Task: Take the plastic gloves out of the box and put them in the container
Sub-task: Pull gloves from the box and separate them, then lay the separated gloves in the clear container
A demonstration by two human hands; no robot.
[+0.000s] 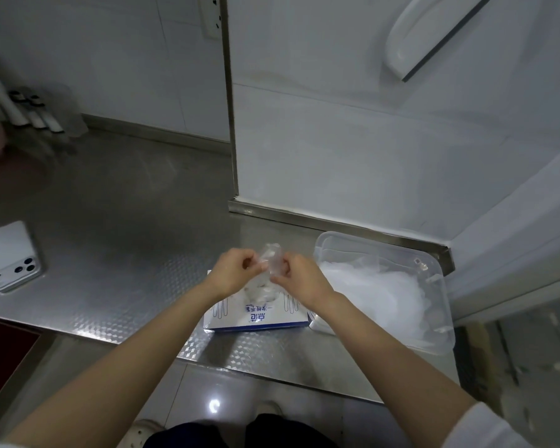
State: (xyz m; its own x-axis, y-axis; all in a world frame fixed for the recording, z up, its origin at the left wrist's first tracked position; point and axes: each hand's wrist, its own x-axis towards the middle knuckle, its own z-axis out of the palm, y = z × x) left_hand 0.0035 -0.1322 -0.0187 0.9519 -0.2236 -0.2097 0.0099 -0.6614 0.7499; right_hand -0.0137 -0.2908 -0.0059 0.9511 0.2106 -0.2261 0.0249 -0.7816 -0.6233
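Both forearms reach forward from the lower corners of the view and converge above the box, wrists close together and backs of the hands up. Left hand (pixel 233 273) and right hand (pixel 299 276) have their fingers curled, and the thumb and fingertips of each pinch the same crumpled clear plastic glove (pixel 272 258).

The glove is held over the far part of the white cardboard box with blue print (pixel 256 315). It is bunched, with its long axis running roughly away from the person. The near end trails down to the box's top opening (cuff end versus finger end: cannot tell). The box lies flat, long side across the view.

Surroundings:
- Embossed stainless steel counter (pixel 126 253) carries everything.
- Clear rectangular plastic container (pixel 385 250) sits just right of the box and holds a heap of clear gloves (pixel 375 292). The right forearm crosses its near-left corner.
- White squeegee (pixel 434 37) hangs on the wall above.
- White smartphone (pixel 12 257) lies camera side up, well to the left.
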